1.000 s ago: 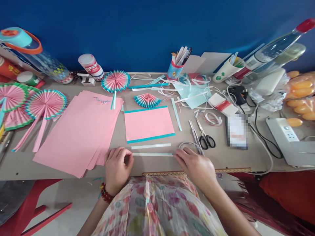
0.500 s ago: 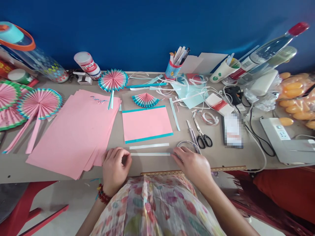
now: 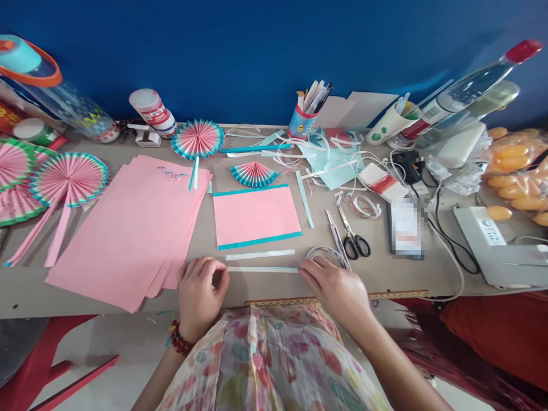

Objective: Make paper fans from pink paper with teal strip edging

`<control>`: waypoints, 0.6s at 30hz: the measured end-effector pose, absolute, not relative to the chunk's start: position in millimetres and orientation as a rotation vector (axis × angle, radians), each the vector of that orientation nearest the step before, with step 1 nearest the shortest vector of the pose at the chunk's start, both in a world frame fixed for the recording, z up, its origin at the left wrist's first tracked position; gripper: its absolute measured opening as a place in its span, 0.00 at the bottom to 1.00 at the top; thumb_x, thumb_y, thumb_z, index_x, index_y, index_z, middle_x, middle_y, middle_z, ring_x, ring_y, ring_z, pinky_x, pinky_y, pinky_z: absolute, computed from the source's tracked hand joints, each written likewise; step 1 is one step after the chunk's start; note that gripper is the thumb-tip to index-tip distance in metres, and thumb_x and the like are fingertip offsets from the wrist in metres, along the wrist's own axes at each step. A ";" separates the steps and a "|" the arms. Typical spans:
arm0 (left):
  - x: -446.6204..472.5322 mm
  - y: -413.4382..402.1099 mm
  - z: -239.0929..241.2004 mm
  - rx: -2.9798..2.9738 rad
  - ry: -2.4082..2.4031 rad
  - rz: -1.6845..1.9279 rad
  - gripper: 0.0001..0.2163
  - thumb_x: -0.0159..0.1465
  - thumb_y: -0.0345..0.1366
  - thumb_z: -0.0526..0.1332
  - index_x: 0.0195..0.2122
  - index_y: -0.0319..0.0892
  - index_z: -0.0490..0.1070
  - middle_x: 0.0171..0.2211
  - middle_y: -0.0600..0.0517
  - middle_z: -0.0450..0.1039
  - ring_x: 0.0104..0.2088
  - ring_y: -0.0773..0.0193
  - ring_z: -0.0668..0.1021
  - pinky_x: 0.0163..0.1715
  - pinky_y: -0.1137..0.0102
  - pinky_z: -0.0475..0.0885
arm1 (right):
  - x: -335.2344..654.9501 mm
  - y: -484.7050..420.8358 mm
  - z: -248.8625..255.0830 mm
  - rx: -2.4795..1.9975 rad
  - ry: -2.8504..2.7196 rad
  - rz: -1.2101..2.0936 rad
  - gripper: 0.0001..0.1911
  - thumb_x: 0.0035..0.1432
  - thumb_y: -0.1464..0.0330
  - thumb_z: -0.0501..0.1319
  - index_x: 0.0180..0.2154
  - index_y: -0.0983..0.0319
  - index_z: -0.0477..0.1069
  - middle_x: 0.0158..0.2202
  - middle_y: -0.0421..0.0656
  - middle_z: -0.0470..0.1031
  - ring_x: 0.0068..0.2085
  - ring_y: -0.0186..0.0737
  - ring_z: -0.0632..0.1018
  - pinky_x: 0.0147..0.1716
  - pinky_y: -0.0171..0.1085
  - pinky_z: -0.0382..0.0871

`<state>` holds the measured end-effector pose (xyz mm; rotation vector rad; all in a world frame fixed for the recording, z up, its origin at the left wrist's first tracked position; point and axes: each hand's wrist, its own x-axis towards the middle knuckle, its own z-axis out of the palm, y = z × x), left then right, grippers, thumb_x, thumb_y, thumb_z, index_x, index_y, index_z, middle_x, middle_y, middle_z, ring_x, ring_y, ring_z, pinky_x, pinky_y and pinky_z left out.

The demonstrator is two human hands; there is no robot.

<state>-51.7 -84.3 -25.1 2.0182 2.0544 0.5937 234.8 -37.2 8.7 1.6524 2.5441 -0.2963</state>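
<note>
My left hand (image 3: 201,294) and my right hand (image 3: 336,288) pinch the two ends of a thin white and teal paper strip (image 3: 263,269) lying flat near the table's front edge. A second white strip (image 3: 260,255) lies just behind it. Beyond that sits a pink sheet with teal bands on its long edges (image 3: 256,216). A stack of plain pink sheets (image 3: 128,234) lies to the left, touching my left hand. A small half-round pleated fan (image 3: 254,173) rests behind the banded sheet.
Finished pink paper fans (image 3: 68,182) lie at far left, another fan (image 3: 197,140) at the back. Scissors (image 3: 353,234) and a blade lie right of centre. Pen cups (image 3: 305,117), bottles, a glue gun (image 3: 406,162), cables and a power strip (image 3: 496,240) crowd the right.
The view has shifted slightly; both hands stay at the ends of the same strip, the right fingertips pressed a little closer onto its end.
</note>
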 end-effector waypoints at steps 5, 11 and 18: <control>-51.9 -84.4 -25.7 2.014 2.057 0.597 0.04 0.63 0.30 0.61 0.31 0.46 0.69 0.33 0.52 0.76 0.38 0.55 0.75 0.42 0.60 0.63 | 229.7 -36.2 14.7 1.581 2.464 -0.272 0.16 0.71 0.65 0.47 0.39 0.55 0.73 0.33 0.39 0.77 0.21 0.31 0.69 0.20 0.35 0.41; -52.0 -84.1 -25.8 2.017 2.055 0.608 0.04 0.63 0.30 0.61 0.31 0.46 0.69 0.33 0.52 0.76 0.38 0.55 0.76 0.42 0.61 0.63 | 227.2 -34.6 17.2 1.520 2.401 -0.270 0.14 0.68 0.69 0.50 0.40 0.53 0.74 0.34 0.38 0.77 0.22 0.31 0.70 0.20 0.35 0.41; -52.5 -84.6 -26.1 2.017 2.049 0.612 0.04 0.63 0.30 0.62 0.31 0.45 0.68 0.33 0.52 0.76 0.38 0.55 0.75 0.43 0.61 0.63 | 226.9 -34.5 16.9 1.511 2.353 -0.281 0.13 0.69 0.69 0.50 0.41 0.54 0.73 0.37 0.38 0.77 0.24 0.33 0.73 0.20 0.35 0.42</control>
